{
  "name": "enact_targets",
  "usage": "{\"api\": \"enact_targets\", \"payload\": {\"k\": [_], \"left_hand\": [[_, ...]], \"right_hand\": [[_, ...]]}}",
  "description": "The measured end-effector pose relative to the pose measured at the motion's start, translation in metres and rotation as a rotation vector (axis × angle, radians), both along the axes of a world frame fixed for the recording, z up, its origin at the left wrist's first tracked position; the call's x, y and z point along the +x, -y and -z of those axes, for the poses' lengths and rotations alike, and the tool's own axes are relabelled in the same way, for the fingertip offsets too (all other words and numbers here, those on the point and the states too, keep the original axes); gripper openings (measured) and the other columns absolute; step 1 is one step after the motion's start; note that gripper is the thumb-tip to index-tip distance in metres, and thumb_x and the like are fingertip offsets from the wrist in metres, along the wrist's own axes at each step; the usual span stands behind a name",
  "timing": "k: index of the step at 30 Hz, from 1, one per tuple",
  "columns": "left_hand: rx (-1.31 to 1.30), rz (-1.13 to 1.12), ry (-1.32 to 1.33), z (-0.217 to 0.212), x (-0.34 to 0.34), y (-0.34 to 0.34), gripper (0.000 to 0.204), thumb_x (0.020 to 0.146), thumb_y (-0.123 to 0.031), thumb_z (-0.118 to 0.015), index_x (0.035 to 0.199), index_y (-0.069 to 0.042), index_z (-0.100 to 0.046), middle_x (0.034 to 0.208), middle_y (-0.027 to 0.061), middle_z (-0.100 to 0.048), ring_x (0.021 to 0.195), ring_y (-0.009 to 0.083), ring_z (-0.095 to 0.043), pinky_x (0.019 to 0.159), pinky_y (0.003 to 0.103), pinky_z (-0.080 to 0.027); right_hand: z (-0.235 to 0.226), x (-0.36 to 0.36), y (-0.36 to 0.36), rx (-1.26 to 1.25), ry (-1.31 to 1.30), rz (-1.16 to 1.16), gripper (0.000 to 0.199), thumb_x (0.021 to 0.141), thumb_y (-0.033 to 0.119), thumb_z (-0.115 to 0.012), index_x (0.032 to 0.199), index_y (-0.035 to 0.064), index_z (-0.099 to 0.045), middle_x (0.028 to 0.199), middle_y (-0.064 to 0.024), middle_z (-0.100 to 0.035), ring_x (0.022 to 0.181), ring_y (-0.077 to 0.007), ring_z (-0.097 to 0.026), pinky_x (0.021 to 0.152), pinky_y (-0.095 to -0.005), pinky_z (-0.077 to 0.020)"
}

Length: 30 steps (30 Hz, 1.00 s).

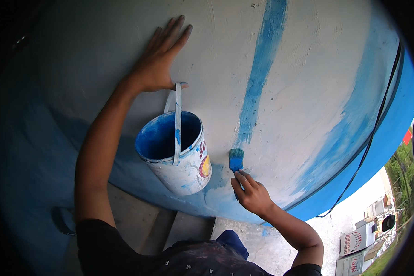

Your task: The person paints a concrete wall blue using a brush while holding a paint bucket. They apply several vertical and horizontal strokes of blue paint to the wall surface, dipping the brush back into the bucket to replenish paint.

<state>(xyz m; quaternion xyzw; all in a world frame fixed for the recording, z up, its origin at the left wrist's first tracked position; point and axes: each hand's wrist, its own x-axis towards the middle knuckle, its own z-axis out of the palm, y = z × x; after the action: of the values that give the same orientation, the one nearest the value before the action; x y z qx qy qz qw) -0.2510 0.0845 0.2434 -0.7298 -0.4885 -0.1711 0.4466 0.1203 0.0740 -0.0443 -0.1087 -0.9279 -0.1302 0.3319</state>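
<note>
Against the pale wall (216, 60), my left hand (158, 66) leans with its fingers spread. The strap handle of a white paint bucket (170, 175) hangs over its thumb, so this hand carries the bucket. Blue paint coats the bucket's inside; how much lies at the bottom is hidden. My right hand (250, 193) is closed around the handle of a paintbrush (236, 161), bristles pointing up at the wall. The bristle tips are just below a vertical blue paint stripe (257, 87); whether they touch the wall I cannot tell.
A black cable (375, 133) hangs along the wall's right side, near a bright blue curved band (391, 138). Below are a dark step (188, 225) and pale concrete ground (271, 239). Cartons (354, 241) stand at the lower right, with green plants (402, 165) beyond.
</note>
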Motion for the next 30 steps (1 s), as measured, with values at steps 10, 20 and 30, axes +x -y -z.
{"api": "enact_targets", "payload": {"k": [10, 20, 30], "left_hand": [[0.007, 0.189, 0.191, 0.056, 0.008, 0.036, 0.117, 0.074, -0.030, -0.098, 0.169, -0.026, -0.030, 0.155, 0.0156, -0.060, 0.144, 0.0397, -0.057, 0.123, 0.064, -0.038], [-0.342, 0.329, 0.928, 0.206, 0.016, 0.056, 0.096, 0.079, -0.007, -0.094, 0.161, -0.021, -0.046, 0.115, 0.0166, -0.080, 0.098, 0.0312, -0.081, 0.081, 0.044, -0.066], [-0.477, 0.378, 1.117, 0.288, 0.058, 0.101, 0.079, 0.077, 0.004, -0.092, 0.148, -0.011, -0.062, 0.085, 0.0045, -0.072, 0.061, 0.0076, -0.060, 0.056, 0.024, -0.047]], "right_hand": [[-0.163, -0.009, -0.052, -0.040, -0.630, 0.077, 0.022, 0.094, -0.004, -0.075, 0.114, 0.0045, -0.078, 0.123, -0.0173, -0.076, 0.105, -0.0344, -0.079, 0.082, -0.0368, -0.0679], [0.067, -0.048, -0.042, -0.280, -0.310, 0.162, 0.034, 0.086, -0.006, -0.076, 0.118, 0.0058, -0.073, 0.133, -0.0140, -0.071, 0.123, -0.0322, -0.071, 0.092, -0.0408, -0.0652], [0.054, -0.038, -0.043, -0.490, -0.393, 0.167, 0.029, 0.091, -0.004, -0.076, 0.119, 0.0046, -0.075, 0.129, -0.0144, -0.074, 0.108, -0.0342, -0.076, 0.087, -0.0403, -0.0644]]}}
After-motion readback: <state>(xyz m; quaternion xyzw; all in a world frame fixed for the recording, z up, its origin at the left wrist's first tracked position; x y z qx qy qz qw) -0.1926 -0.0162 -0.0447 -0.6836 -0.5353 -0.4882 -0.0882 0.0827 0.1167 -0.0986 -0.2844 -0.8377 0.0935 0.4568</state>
